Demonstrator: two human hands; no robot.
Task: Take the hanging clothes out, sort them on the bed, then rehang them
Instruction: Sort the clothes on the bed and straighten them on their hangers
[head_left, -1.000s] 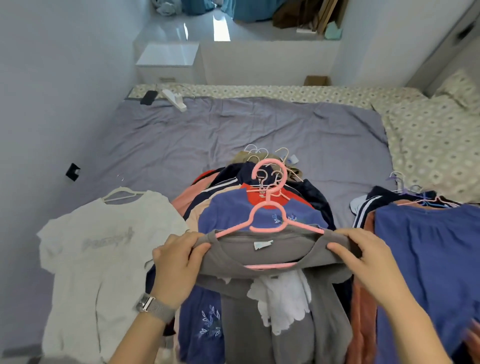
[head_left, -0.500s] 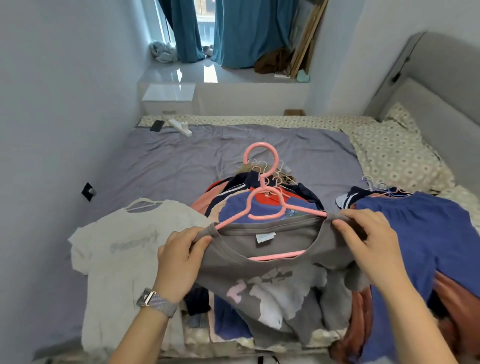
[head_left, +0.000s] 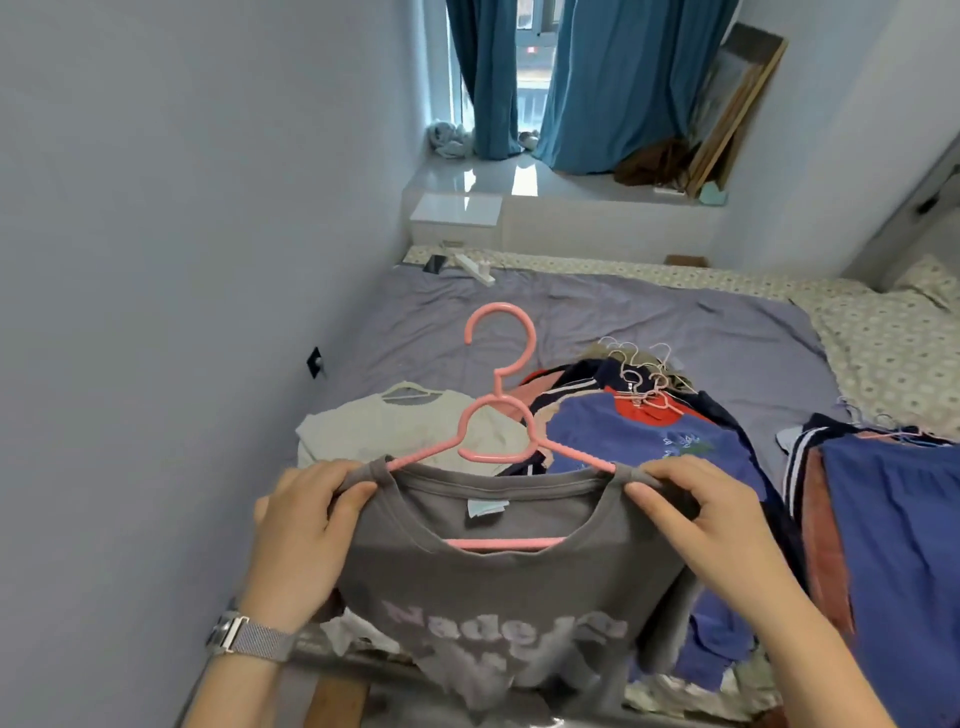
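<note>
A grey T-shirt (head_left: 498, 587) with pale lettering hangs on a pink hanger (head_left: 498, 395), lifted above the bed's near edge. My left hand (head_left: 306, 525) grips its left shoulder and my right hand (head_left: 701, 514) pinches its right shoulder. Behind it on the grey bedspread (head_left: 597, 322) lie a white T-shirt (head_left: 374, 431) on a white hanger, a middle pile of hung clothes topped by a blue embroidered top (head_left: 649, 441), and a right pile with a blue garment (head_left: 893, 519).
A grey wall (head_left: 182, 260) runs close along the left. A phone (head_left: 434, 263) and a power strip (head_left: 475, 267) lie at the bed's far edge. Patterned pillows (head_left: 893, 343) sit right. Blue curtains (head_left: 613, 78) hang over a window ledge.
Both hands lifted the grey T-shirt on its pink hanger up off the middle pile and left. The shirt now hangs with its printed front showing; the view has tilted up.
</note>
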